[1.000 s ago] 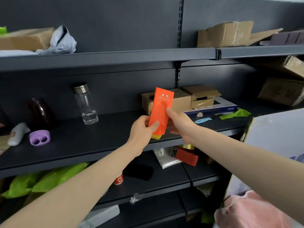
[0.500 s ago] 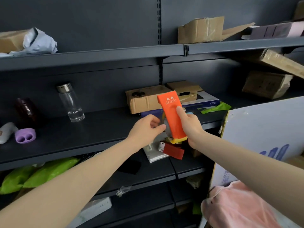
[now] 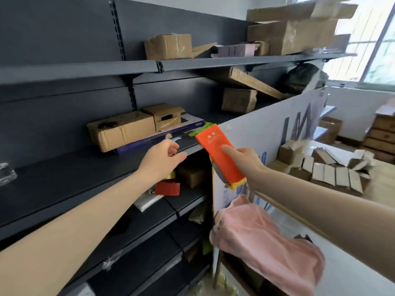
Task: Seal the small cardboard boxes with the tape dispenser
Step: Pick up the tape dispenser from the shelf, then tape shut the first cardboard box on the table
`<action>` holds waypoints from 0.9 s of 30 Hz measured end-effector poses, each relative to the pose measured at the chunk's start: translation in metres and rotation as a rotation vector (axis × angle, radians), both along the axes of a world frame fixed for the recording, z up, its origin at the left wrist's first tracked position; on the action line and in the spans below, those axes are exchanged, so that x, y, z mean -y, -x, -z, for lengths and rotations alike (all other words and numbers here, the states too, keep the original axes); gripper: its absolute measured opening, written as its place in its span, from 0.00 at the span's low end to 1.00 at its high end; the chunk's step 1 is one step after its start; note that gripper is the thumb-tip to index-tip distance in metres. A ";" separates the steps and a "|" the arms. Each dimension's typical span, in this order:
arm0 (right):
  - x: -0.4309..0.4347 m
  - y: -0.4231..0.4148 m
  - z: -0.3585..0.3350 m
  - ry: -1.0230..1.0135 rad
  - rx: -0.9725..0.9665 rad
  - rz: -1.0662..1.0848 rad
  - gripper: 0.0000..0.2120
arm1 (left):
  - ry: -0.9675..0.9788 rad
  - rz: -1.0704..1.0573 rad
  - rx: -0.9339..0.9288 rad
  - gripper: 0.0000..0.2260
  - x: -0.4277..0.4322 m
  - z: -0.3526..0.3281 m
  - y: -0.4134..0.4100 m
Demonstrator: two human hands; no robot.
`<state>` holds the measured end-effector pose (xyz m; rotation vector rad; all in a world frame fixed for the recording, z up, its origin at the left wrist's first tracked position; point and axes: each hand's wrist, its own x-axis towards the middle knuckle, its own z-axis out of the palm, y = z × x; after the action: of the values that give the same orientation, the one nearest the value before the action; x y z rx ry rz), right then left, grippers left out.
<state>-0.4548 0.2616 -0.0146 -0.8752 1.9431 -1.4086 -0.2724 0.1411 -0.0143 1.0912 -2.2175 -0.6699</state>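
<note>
While right hand (image 3: 245,162) grips orange tape dispenser (image 3: 220,155), forefinger flat on face, other fingers curled behind: carry level toward small cardboard boxes (image 3: 324,170) heaped at right; left hand (image 3: 160,160) loosely curled, empty, free to brace flaps.

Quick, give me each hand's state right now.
Left hand: loosely curled, holding nothing.
Right hand: gripping the orange tape dispenser.

Dark metal shelving (image 3: 64,180) — flat blue box (image 3: 149,141) on the middle shelf, green packet (image 3: 201,130) at its right end, glass bottle (image 3: 6,174) at the left edge. Red piece (image 3: 167,188) on the shelf below. Black bag (image 3: 299,77) upper right. Pink cloth (image 3: 263,238) hangs against a white printed board (image 3: 267,129) — window (image 3: 374,50) and wooden crates (image 3: 382,133) far right.
</note>
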 end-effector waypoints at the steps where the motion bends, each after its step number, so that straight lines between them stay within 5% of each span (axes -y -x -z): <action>1: -0.014 0.002 0.000 0.004 -0.012 0.034 0.19 | 0.033 0.026 0.028 0.19 -0.006 0.000 0.005; 7: -0.094 0.023 0.005 -0.004 0.001 0.241 0.19 | 0.280 0.146 0.210 0.22 -0.053 0.005 0.042; 27: -0.364 0.150 -0.003 0.010 0.014 0.571 0.16 | 0.432 0.493 0.342 0.27 -0.253 0.011 0.235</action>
<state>-0.6044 0.6256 -0.0121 -0.3113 2.2813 -1.7227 -0.5075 0.3942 -0.0256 0.4645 -2.7882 -0.1696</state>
